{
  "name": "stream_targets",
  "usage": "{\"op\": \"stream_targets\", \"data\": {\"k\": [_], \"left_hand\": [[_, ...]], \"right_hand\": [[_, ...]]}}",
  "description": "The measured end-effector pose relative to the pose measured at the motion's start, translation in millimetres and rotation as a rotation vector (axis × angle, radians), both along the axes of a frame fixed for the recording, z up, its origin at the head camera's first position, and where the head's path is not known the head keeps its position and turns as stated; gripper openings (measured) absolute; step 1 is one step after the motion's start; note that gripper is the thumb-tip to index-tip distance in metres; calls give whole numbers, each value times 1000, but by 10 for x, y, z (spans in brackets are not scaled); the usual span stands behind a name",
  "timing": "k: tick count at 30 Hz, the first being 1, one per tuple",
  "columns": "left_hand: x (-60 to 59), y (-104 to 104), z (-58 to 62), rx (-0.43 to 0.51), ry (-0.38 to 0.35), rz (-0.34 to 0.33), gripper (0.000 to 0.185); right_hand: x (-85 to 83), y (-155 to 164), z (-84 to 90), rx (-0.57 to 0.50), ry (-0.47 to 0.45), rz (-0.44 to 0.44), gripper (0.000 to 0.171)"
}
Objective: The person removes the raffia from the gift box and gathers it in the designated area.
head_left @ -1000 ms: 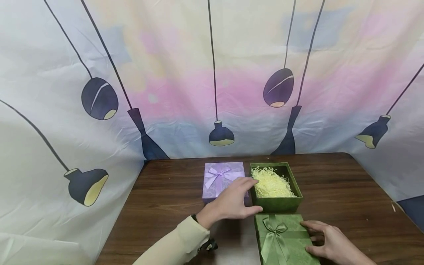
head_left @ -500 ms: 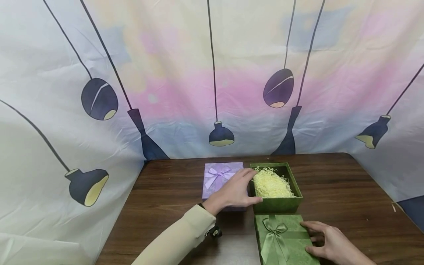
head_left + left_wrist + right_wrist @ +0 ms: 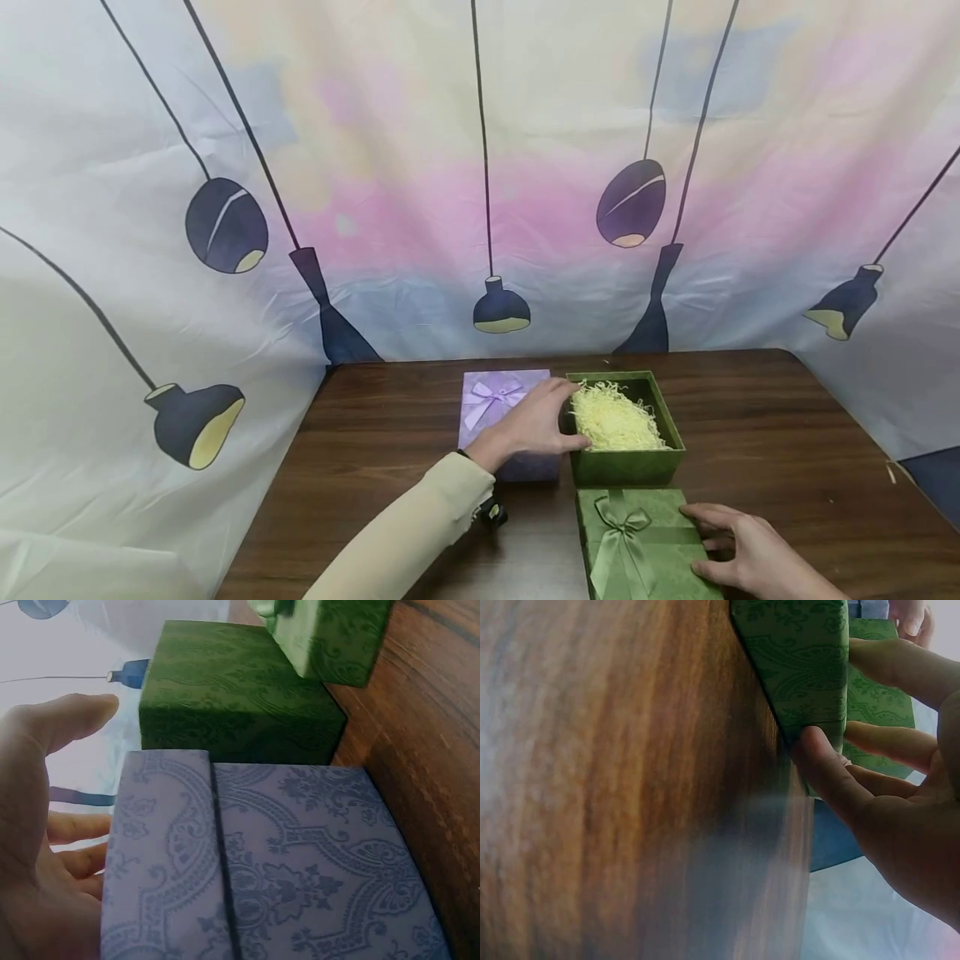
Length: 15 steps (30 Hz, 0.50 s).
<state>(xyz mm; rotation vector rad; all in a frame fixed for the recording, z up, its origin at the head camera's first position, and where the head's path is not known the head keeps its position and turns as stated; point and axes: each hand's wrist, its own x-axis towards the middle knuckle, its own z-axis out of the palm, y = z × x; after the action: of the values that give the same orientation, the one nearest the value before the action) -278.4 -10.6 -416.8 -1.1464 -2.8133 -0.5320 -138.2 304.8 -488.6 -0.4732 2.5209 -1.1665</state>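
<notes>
In the head view, a green box point(image 3: 626, 469) stands uncovered near the table's back, with pale yellow shredded paper point(image 3: 617, 421) in it. My left hand point(image 3: 531, 423) reaches over a purple box point(image 3: 536, 469) with a ribbon bow, its fingertips at the green box's left rim. The left wrist view shows its thumb point(image 3: 79, 724) stretched out, with nothing pinched. Directly in front of the green box lies its lid point(image 3: 667, 546), which bears a green bow. My right hand point(image 3: 750, 550) touches the lid's right edge. In the right wrist view its thumb point(image 3: 825, 761) lies against the lid's side.
Brown wood-grain table point(image 3: 780, 442) extends to both sides of the boxes. Behind it hangs a cloth point(image 3: 420, 208) printed with dark lamps. A small black device point(image 3: 492, 512) sits under my left wrist.
My left hand has shifted slightly away from me, over the purple box and along the green box's left rim. The right hand and the lid have stayed put.
</notes>
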Motion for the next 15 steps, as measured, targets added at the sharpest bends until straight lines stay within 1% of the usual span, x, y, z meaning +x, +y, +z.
{"op": "stream_targets", "data": {"k": [3, 7, 11, 14, 15], "left_hand": [[-44, 17, -6, 14, 14, -12, 83], [-107, 35, -24, 12, 38, -33, 82], [-141, 52, -52, -3, 33, -42, 83], [-147, 63, -52, -16, 28, -34, 83], [-146, 63, -45, -21, 25, -28, 83]], "right_hand": [[1, 0, 3, 2, 11, -3, 74], [7, -12, -3, 13, 57, 1, 74], [-2, -7, -5, -2, 3, -6, 75], [-8, 1, -1, -21, -57, -19, 75], [-9, 1, 0, -22, -60, -21, 76]]}}
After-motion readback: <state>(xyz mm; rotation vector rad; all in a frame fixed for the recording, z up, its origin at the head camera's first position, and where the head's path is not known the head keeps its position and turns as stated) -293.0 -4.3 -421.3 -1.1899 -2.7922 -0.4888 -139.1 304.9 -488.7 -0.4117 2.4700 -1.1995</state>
